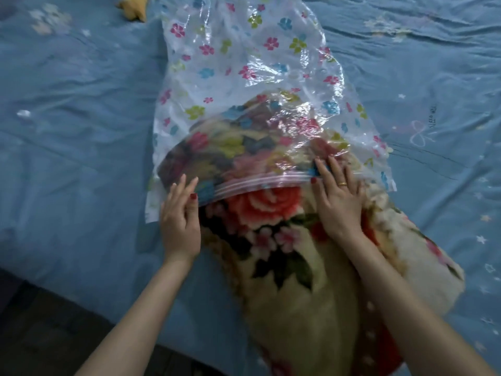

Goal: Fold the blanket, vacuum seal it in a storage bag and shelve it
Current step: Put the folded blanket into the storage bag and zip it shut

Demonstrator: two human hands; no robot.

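A folded cream blanket (292, 267) with big red roses lies on the bed, its far end inside a clear storage bag (244, 63) printed with small coloured flowers. The bag's pink zip strip (260, 184) crosses the blanket at the mouth. My left hand (180, 218) lies with straight fingers against the blanket's left side at the bag's mouth, thumb near the zip strip. My right hand (337, 196) rests flat on the blanket's right side, fingers straight and reaching over the zip strip onto the plastic. The near half of the blanket sticks out of the bag.
Everything lies on a bed with a wrinkled blue sheet (76, 118) printed with stars. A yellow soft item (132, 6) sits at the far edge, top left. The bed's near edge and dark floor (40, 321) show at bottom left.
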